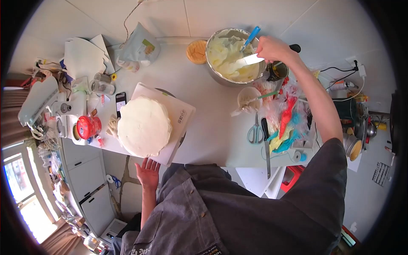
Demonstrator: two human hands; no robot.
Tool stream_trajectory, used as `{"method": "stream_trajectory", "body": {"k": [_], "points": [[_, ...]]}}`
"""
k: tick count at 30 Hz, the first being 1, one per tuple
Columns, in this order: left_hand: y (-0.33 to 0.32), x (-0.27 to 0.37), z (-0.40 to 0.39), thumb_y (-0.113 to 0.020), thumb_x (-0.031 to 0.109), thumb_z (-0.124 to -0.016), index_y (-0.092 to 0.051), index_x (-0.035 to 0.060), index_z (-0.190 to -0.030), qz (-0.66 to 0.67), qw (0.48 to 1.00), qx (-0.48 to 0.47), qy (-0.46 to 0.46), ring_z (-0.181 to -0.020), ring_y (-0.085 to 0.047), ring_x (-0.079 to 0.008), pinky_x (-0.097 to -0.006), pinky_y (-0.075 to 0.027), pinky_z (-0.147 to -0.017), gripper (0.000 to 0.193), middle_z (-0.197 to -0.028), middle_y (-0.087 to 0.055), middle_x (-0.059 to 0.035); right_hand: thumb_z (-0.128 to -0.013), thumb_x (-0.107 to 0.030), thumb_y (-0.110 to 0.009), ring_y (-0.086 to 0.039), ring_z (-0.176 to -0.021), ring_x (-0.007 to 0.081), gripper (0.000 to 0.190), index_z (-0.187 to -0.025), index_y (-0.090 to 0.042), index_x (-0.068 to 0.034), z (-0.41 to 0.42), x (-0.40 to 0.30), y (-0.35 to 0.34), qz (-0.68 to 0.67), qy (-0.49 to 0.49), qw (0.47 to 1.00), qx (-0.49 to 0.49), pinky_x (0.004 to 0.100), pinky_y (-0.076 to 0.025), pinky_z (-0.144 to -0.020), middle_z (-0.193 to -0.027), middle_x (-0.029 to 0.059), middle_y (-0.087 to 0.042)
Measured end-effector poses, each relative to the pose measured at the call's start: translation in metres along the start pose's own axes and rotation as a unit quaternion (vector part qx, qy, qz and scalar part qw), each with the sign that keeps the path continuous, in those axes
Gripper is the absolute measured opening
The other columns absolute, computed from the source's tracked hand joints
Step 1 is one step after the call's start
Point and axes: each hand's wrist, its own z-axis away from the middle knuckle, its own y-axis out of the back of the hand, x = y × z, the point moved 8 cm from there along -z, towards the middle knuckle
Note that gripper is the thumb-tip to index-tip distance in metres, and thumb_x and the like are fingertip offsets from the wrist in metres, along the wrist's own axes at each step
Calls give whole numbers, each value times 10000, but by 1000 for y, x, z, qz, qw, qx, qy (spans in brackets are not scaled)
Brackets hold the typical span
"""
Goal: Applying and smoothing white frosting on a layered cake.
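My right hand (272, 49) grips a palette knife (250, 60) with a dark handle. Its blade dips over pale whipped cream (223, 60) in a large metal mixing bowl (214, 76). A blue-handled tool (253, 35) also stands in this bowl. A round cake (145, 126), coated in cream, sits on a white square board (183, 116) that bears writing. Dark curved edges of something round show beneath the board. My left hand (149, 175) is palm up with fingers apart at the front edge by the cake; whether the fingertips touch the board I cannot tell.
Scissors (255, 134), a long knife (267, 149) overhanging the table's front edge, and colored piping bags (288, 114) lie at right. A cup (248, 97) stands near them. Left are a phone (121, 103), a red tub (89, 127) and a stand mixer (41, 98). A sponge cake (196, 52) sits behind.
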Motion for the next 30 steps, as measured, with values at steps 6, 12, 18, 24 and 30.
{"method": "stream_trajectory", "body": {"k": [6, 12, 18, 24, 30], "points": [[-15, -2, 1, -499, 619, -993, -454, 9, -1368, -11, 1000, 4, 4, -1246, -498, -341, -508, -393, -1112, 717, -1321, -519, -171, -744, -112, -614, -689, -561, 290, 161, -709, -734, -9, -18, -10, -27, 155, 65, 984, 57, 417, -552, -558, -656, 170, -692], [-20, -1, 0, -556, 513, -1002, -481, 25, -1360, -30, 999, -31, 5, -1185, -553, -304, -469, -439, -1072, 609, -1250, -574, -148, -783, -90, -607, -638, -493, 206, 182, -683, -703, 28, -11, 19, -36, -46, -43, 998, -16, 360, -495, -461, -602, 139, -661], [-22, 10, -6, -617, 265, -1000, -531, 28, -1351, -128, 990, -40, -40, -1091, -624, -251, -413, -510, -983, 432, -1189, -641, -115, -919, -120, -621, -505, -438, 91, 183, -888, -747, 9, 29, 35, -34, -269, -14, 963, 22, 283, -395, -416, -602, 42, -629], [-21, 26, -28, -656, 185, -973, -530, -67, -1365, -181, 981, -24, -58, -967, -690, -233, -372, -563, -875, 482, -1143, -692, -136, -986, -190, -608, -488, -500, 43, 230, -1022, -751, -13, 120, 25, -5, -233, -19, 965, 117, 225, -358, -441, -641, -17, -607], [-27, 58, -45, -679, 240, -965, -531, -100, -1361, -206, 973, -77, -75, -966, -716, -254, -345, -557, -894, 543, -1164, -702, -178, -990, -259, -650, -513, -551, 27, 294, -1139, -740, -22, 182, -66, 2, -220, -15, 956, 196, 208, -373, -452, -708, -21, -638]]}}
